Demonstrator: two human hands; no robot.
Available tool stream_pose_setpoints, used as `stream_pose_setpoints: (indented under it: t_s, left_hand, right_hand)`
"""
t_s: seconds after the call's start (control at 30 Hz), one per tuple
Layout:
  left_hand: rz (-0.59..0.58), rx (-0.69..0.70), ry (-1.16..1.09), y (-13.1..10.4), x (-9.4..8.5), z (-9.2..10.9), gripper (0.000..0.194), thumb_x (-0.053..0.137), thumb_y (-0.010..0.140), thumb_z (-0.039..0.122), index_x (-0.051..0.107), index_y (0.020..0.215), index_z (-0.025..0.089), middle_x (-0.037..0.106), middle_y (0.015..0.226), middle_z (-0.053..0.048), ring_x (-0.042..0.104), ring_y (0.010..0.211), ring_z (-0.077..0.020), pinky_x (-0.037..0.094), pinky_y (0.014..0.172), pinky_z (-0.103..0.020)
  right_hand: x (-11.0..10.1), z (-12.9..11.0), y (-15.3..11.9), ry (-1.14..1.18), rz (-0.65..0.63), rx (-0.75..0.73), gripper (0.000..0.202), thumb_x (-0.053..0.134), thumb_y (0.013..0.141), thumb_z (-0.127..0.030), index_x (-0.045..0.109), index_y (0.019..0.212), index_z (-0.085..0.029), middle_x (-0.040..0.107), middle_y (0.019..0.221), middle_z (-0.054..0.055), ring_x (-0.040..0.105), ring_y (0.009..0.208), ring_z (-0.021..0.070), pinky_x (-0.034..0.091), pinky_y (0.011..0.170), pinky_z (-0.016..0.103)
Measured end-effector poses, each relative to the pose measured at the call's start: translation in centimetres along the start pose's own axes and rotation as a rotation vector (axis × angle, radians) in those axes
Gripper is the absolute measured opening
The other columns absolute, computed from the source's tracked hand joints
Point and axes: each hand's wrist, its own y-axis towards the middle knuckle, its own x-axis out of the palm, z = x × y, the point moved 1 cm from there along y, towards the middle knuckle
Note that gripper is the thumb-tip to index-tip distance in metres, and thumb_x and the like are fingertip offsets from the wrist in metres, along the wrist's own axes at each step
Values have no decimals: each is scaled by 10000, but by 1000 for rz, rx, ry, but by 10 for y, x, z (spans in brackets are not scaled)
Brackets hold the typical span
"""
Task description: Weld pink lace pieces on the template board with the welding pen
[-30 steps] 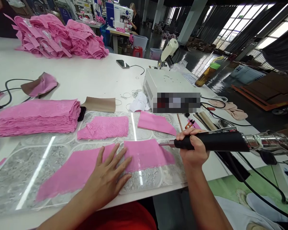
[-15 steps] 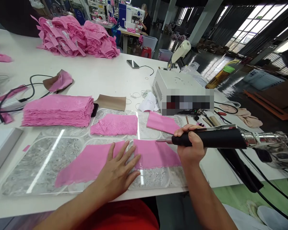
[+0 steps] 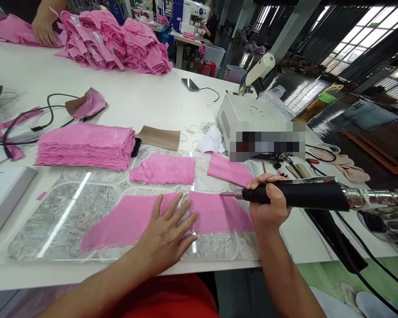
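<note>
My left hand (image 3: 167, 232) lies flat with fingers spread, over the inner ends of two pink fabric pieces. The left piece (image 3: 122, 221) tapers toward the lower left; the right piece (image 3: 208, 216) has a lacy lower edge. My right hand (image 3: 270, 203) is wrapped round a black-handled tool (image 3: 305, 195) with a thin metal tip, which is at the right piece's upper edge. Whether the tip touches the cloth I cannot tell. Behind are a lacy pink piece (image 3: 166, 169) and a folded pink piece (image 3: 230, 170), all on a clear-covered patterned mat (image 3: 69, 212).
A tall pink stack (image 3: 86, 145) stands left, near black cables (image 3: 49, 117) and a white box (image 3: 6, 194). A grey machine box (image 3: 252, 119) is at right. Behind lie a phone (image 3: 190, 84) and a pink garment heap (image 3: 116, 42). Another person's hand (image 3: 44, 27) rests on pink fabric.
The view has shifted slightly, moving the scene right. Another person's hand and more pink fabric have come into view at the upper left. My hands keep nearly the same pose.
</note>
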Motion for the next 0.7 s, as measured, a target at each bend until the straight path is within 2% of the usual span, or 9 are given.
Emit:
stream_pose_setpoints:
  t_s: [0.47, 0.7]
  left_hand:
    - [-16, -11, -3, -1, 0, 0, 391, 518, 926, 487, 607, 1235, 266, 543, 1389, -61, 342, 1394, -299, 64, 1170, -566]
    - [-57, 4, 5, -2, -1, -1, 381, 467, 954, 458, 582, 1253, 251, 527, 1399, -73, 324, 1397, -317, 89, 1146, -612]
  right_hand:
    - [0, 0, 1, -13, 4, -1, 90, 590, 650, -212, 536, 720, -197, 538, 693, -37, 521, 513, 99, 460, 544, 298]
    - [21, -3, -8, -2, -66, 44, 100, 585, 671, -226, 535, 755, -203, 533, 721, -37, 526, 529, 93, 470, 560, 300]
